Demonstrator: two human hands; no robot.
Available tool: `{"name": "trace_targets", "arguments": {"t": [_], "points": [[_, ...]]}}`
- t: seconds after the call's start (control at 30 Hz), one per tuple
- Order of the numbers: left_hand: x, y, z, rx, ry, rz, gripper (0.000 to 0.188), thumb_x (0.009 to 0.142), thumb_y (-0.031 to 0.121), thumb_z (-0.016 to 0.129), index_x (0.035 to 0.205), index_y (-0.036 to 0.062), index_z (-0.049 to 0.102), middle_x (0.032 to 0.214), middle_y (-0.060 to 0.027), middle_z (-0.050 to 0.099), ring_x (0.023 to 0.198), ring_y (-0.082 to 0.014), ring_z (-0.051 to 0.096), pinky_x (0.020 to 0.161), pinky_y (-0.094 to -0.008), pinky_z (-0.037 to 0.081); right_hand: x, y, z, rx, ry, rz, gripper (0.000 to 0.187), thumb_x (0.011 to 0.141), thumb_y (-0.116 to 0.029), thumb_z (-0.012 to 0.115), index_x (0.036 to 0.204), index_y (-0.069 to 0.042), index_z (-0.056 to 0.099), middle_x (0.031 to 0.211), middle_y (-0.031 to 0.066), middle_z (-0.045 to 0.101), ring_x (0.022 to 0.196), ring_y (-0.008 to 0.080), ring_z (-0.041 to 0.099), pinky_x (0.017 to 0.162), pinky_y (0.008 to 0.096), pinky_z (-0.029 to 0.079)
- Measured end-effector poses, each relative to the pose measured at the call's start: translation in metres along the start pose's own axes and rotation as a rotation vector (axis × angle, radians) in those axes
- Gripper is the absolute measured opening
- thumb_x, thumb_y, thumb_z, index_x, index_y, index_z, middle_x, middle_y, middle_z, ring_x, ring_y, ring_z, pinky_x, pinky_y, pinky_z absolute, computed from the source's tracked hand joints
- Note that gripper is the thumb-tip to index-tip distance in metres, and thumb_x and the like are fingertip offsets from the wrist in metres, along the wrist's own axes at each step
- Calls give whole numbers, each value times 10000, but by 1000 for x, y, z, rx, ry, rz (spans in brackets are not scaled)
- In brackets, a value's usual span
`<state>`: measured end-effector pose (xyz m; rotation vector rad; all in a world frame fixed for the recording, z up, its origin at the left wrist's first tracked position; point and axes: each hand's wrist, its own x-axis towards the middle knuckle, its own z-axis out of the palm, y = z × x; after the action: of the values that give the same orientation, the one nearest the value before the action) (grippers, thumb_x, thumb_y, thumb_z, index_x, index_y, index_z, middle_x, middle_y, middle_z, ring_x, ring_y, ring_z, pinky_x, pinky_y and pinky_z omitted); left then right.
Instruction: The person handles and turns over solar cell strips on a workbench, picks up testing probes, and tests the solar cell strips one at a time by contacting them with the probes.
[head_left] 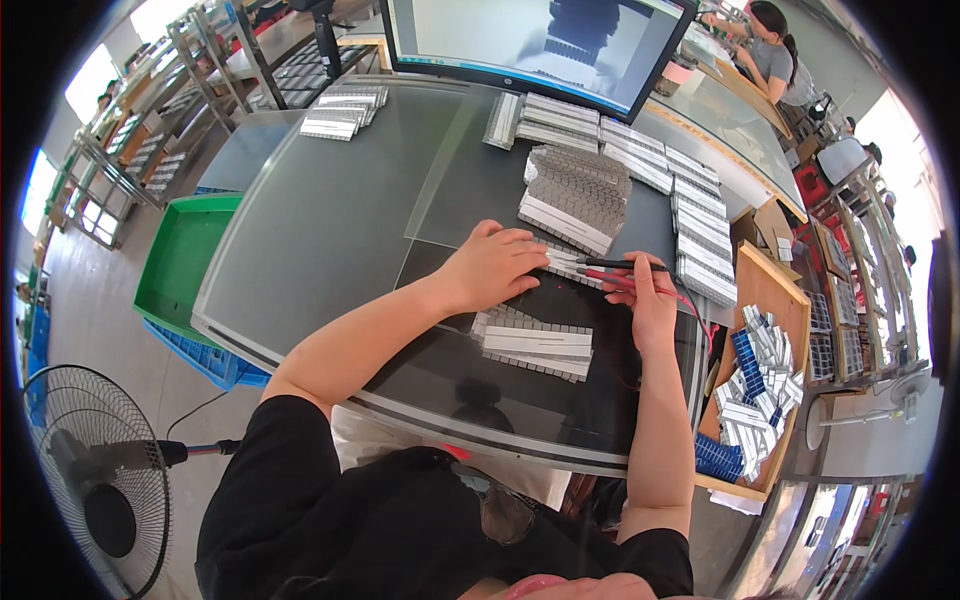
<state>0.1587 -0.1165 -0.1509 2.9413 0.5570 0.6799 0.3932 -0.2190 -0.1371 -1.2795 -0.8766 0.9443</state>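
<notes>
My left hand [490, 267] is closed at the left end of a flat white-and-grey segmented strip [560, 260] on the dark tabletop. My right hand [648, 308] grips a pair of test probes, one black [625, 264] and one red [612, 277], with wires trailing to the right. Their tips point left, over the strip; whether they touch it I cannot tell. Nearer to me lies a small loose pile of similar strips [540, 342]. Just beyond my hands sits a taller stack of strips [575, 200].
More strip stacks [705, 235] line the table's right and back, below a monitor [540, 45]. Another stack [345, 110] sits far left. A wooden box [790, 275] of jumbled strips stands right, a green bin [180, 265] and a fan [105, 490] left. Another person [770, 60] sits far right.
</notes>
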Motion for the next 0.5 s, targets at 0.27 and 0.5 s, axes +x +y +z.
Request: {"name": "trace_targets", "arguments": {"t": [0.27, 0.5], "points": [[0, 0, 2, 15, -17, -13, 273, 891, 321, 520, 1099, 154, 577, 1233, 16, 538, 1188, -167, 442, 990, -413, 275, 2, 4, -1, 16, 15, -4, 311, 951, -294, 487, 1061, -7, 534, 896, 128, 607, 736, 195, 651, 600, 263, 535], [-1, 3, 3, 34, -29, -14, 301, 874, 317, 557, 1120, 144, 569, 1220, 4, 548, 1189, -175, 452, 1005, -421, 256, 0, 6, 1, 19, 5, 10, 285, 955, -264, 482, 1067, -8, 536, 893, 119, 608, 747, 191, 651, 600, 267, 538]]}}
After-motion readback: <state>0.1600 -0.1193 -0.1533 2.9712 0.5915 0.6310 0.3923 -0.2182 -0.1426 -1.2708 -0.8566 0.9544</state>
